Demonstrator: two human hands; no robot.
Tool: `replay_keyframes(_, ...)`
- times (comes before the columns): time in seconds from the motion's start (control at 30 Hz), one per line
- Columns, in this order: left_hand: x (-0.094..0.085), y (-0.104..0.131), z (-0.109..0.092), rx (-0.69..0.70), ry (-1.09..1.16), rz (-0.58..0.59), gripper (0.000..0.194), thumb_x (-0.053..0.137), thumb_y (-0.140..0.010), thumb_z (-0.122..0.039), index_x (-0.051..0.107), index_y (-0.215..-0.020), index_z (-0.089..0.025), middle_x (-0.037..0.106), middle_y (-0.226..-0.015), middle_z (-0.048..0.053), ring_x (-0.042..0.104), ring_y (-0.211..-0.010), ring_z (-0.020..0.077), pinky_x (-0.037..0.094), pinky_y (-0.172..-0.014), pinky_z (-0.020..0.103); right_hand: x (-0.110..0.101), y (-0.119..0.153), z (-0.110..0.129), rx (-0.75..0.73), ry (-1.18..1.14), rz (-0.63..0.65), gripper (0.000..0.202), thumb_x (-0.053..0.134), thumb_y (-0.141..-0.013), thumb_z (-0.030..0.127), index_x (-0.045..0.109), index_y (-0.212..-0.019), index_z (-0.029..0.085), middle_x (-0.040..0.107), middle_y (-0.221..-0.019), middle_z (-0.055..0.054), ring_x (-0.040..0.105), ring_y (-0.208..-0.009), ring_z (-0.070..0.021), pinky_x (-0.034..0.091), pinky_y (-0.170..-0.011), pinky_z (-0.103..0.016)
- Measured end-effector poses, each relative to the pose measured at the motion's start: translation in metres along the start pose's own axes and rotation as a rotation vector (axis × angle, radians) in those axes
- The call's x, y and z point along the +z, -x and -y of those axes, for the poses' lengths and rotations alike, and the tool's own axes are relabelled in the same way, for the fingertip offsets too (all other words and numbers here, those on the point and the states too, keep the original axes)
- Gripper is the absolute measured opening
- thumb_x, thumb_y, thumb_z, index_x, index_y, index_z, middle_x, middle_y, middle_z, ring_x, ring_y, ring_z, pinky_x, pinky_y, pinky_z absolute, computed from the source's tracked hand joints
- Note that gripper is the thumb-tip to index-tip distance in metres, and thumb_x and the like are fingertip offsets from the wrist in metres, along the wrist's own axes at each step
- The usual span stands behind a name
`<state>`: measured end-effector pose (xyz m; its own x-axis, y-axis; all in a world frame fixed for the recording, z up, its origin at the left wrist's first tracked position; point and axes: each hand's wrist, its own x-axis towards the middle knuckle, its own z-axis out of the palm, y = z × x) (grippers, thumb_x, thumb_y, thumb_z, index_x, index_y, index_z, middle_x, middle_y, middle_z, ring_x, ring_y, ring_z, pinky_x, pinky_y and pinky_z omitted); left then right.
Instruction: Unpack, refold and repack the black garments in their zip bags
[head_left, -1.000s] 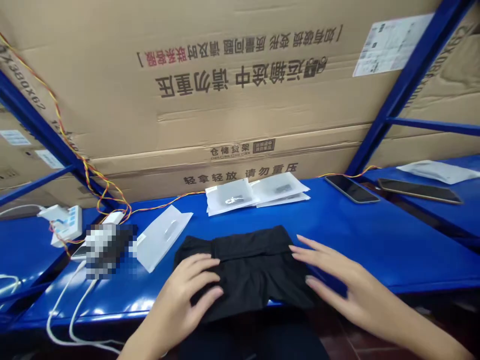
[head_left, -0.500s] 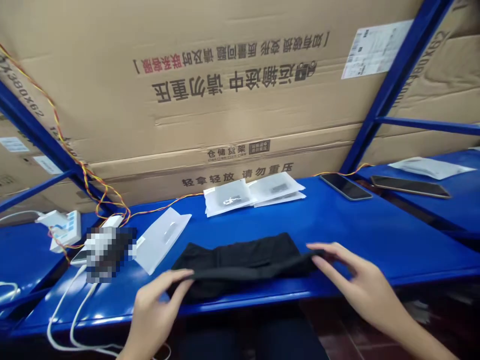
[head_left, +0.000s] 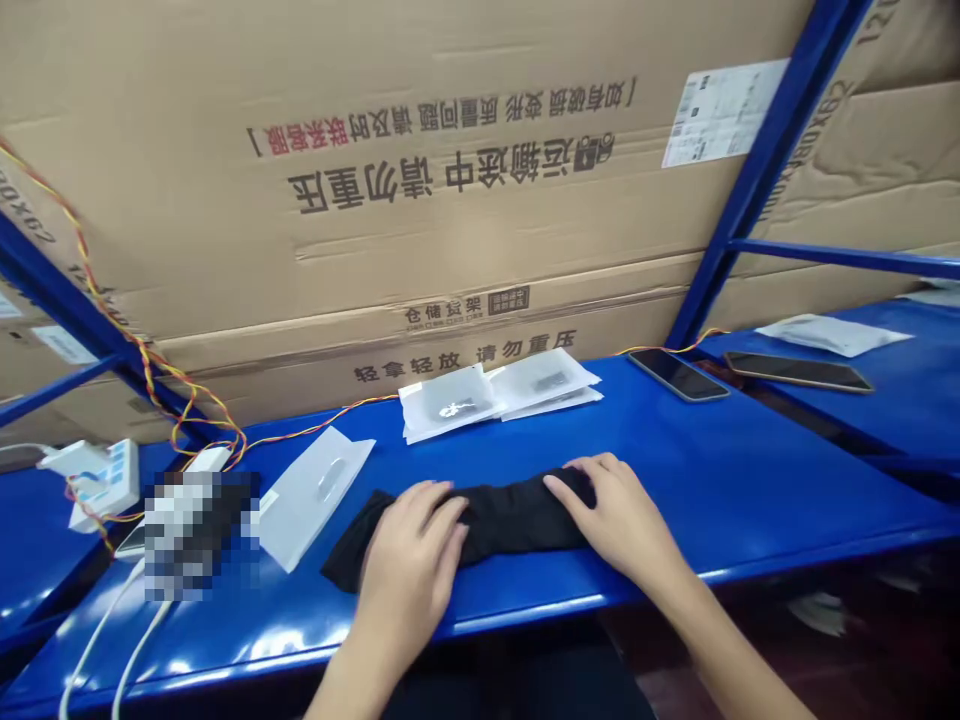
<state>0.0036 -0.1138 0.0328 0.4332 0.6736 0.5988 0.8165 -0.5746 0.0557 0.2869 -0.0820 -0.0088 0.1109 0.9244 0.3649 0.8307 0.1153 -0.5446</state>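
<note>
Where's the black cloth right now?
In the head view, the black cloth lies below centre on the blue shelf, under the left hand and right hand.

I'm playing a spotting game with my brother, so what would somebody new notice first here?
Probably the big brown cardboard across the back, with its upper writing upside down. Next might be the black cloth near the front edge of the shiny blue shelf, with the left hand and right hand on it. Red-and-yellow twisted wires stand out at the left.
</note>
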Motion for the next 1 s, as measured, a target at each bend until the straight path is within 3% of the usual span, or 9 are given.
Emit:
replay_keyframes(0.1,0.018,-0.004,-0.024,0.133,-0.001,0.180,0.041,0.058,-0.106,-0.034,0.064,-0.143,-0.018,0.065,-0.150,0.013,0.063,-0.137,0.0330,0.059,-0.109,0.049,0.006,-0.001,0.008,0.003,0.103,-0.005,0.033,0.045,-0.103,0.046,0.064,-0.098,0.020,0.070,-0.101,-0.017,0.068,-0.097,-0.0357,0.054,-0.085,-0.047)
replay_keyframes(0.23,0.026,0.002,-0.029,0.127,-0.025,0.264,0.055,0.063,-0.104,-0.043,0.057,-0.151,-0.015,0.062,-0.153,0.017,0.061,-0.140,0.0363,0.058,-0.110,0.055,-0.002,-0.006,0.001,0.162,0.025,0.099,0.029,0.040,-0.106,0.044,0.059,-0.108,0.022,0.074,-0.091,-0.012,0.073,-0.086,-0.0321,0.053,-0.074,-0.039)
replay_keyframes(0.43,0.006,0.018,-0.027,0.136,0.000,0.193,0.052,0.061,-0.105,-0.038,0.057,-0.151,-0.013,0.063,-0.152,0.016,0.062,-0.139,0.0355,0.059,-0.110,0.053,-0.033,-0.025,-0.020,0.198,0.117,0.140,0.026,0.051,-0.103,0.041,0.063,-0.116,0.022,0.077,-0.098,-0.011,0.076,-0.094,-0.0328,0.053,-0.075,-0.037)
replay_keyframes(0.53,-0.001,0.023,-0.035,0.149,0.035,0.097,0.043,0.056,-0.107,-0.028,0.060,-0.147,-0.013,0.067,-0.147,0.014,0.065,-0.136,0.0323,0.060,-0.110,0.049,-0.047,-0.034,-0.011,0.218,0.304,0.106,0.025,0.052,-0.105,0.036,0.066,-0.116,0.019,0.078,-0.097,-0.013,0.076,-0.091,-0.0340,0.051,-0.072,-0.037)
replay_keyframes(0.6,-0.004,0.025,-0.040,0.169,0.070,0.024,0.035,0.053,-0.107,-0.021,0.066,-0.138,-0.014,0.073,-0.138,0.012,0.069,-0.131,0.0298,0.061,-0.108,0.046,-0.050,-0.032,0.007,0.185,0.386,0.000,0.024,0.053,-0.104,0.032,0.067,-0.116,0.017,0.078,-0.099,-0.015,0.075,-0.089,-0.0339,0.051,-0.069,-0.038)
replay_keyframes(0.73,-0.004,0.026,-0.043,0.161,0.120,-0.058,0.028,0.052,-0.105,-0.016,0.072,-0.125,-0.014,0.080,-0.121,0.011,0.075,-0.118,0.0285,0.066,-0.101,0.043,-0.023,-0.005,0.057,-0.128,0.307,-0.234,0.023,0.054,-0.104,0.031,0.067,-0.118,0.018,0.077,-0.106,-0.013,0.073,-0.092,-0.0303,0.055,-0.071,-0.037)
replay_keyframes(0.87,0.001,0.032,-0.038,0.128,0.099,-0.074,0.029,0.050,-0.105,-0.014,0.073,-0.121,-0.014,0.081,-0.117,0.011,0.078,-0.112,0.0287,0.069,-0.094,0.043,0.016,0.034,0.094,-0.390,0.203,-0.215,0.029,0.045,-0.109,0.031,0.070,-0.117,0.018,0.075,-0.095,-0.012,0.071,-0.085,-0.0284,0.056,-0.067,-0.038)
replay_keyframes(0.93,0.001,0.036,-0.035,0.128,0.099,-0.096,0.028,0.051,-0.104,-0.013,0.073,-0.122,-0.014,0.081,-0.117,0.011,0.078,-0.112,0.0279,0.069,-0.094,0.042,0.020,0.044,0.096,-0.422,0.078,-0.182,0.031,0.042,-0.111,0.029,0.070,-0.119,0.019,0.077,-0.101,-0.011,0.072,-0.090,-0.0266,0.058,-0.074,-0.037)
replay_keyframes(1.0,0.000,0.039,-0.033,0.128,0.104,-0.125,0.026,0.054,-0.103,-0.012,0.072,-0.121,-0.014,0.082,-0.115,0.010,0.077,-0.114,0.0272,0.068,-0.097,0.043,0.013,0.046,0.086,-0.347,-0.026,-0.217,0.030,0.043,-0.111,0.030,0.070,-0.118,0.021,0.077,-0.105,-0.009,0.071,-0.094,-0.0252,0.058,-0.081,-0.037)
